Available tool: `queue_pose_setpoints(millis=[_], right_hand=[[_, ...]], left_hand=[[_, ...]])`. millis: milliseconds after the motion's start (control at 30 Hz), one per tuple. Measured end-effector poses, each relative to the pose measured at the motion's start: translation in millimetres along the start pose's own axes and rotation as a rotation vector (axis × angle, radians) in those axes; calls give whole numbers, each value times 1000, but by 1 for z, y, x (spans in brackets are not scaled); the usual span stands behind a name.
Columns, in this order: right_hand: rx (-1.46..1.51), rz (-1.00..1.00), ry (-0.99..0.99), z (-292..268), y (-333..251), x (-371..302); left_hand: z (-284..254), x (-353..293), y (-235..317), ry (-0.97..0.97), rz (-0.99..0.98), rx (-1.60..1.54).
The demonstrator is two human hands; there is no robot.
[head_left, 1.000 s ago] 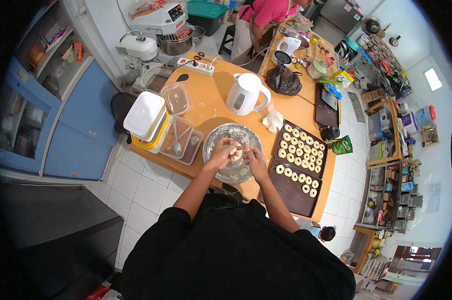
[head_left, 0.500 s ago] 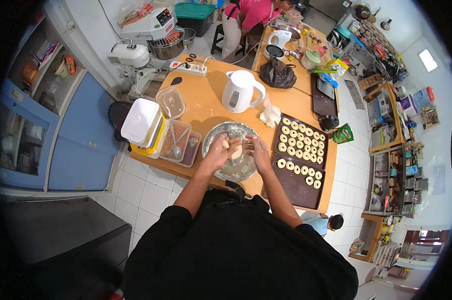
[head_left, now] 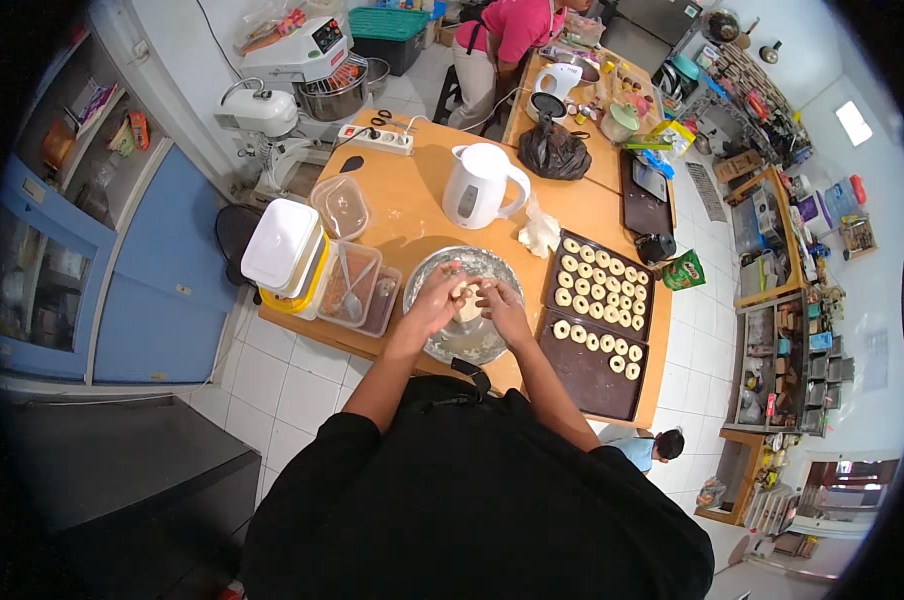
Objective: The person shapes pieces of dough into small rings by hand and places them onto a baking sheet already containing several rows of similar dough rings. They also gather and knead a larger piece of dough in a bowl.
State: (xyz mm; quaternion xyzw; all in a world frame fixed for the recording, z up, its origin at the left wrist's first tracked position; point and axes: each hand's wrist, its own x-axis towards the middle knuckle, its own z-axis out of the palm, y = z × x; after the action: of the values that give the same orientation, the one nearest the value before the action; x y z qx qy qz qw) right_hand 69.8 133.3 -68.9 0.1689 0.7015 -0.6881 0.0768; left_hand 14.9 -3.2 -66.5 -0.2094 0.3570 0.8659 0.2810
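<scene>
Above a metal mixing bowl (head_left: 505,270) with floury, dough-smeared walls, my two hands meet. A small pale piece of dough (head_left: 462,289) is pinched in the fingers of my left hand (head_left: 435,303). My right hand (head_left: 504,309) has its bent fingertips pressed against that same piece from the other side. More pale dough (head_left: 469,309) lies in the bowl beneath them, partly hidden by my fingers. To the right of the bowl, dough rings (head_left: 593,289) sit in rows on two dark baking trays (head_left: 587,382), the nearer one mostly bare.
A white electric kettle (head_left: 478,186) stands beyond the bowl. Plastic tubs, one holding a spoon (head_left: 352,300), are at the left. A crumpled cloth or bag (head_left: 540,232), black bag (head_left: 555,152) and power strip (head_left: 377,139) lie farther back. Two other people are nearby.
My right hand has moved left and in toward my left hand, so their fingertips now meet at the dough piece. The person in pink at the far side has shifted slightly.
</scene>
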Motion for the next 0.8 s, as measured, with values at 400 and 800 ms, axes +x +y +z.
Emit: queue_pose_setpoints(millis=[400, 800], right_hand=[[-165, -353, 171, -10, -81, 6], [-973, -433, -119, 24, -65, -22]], left_hand=[[-11, -5, -6, -645, -51, -303], [23, -53, -17, -606, -112, -461]])
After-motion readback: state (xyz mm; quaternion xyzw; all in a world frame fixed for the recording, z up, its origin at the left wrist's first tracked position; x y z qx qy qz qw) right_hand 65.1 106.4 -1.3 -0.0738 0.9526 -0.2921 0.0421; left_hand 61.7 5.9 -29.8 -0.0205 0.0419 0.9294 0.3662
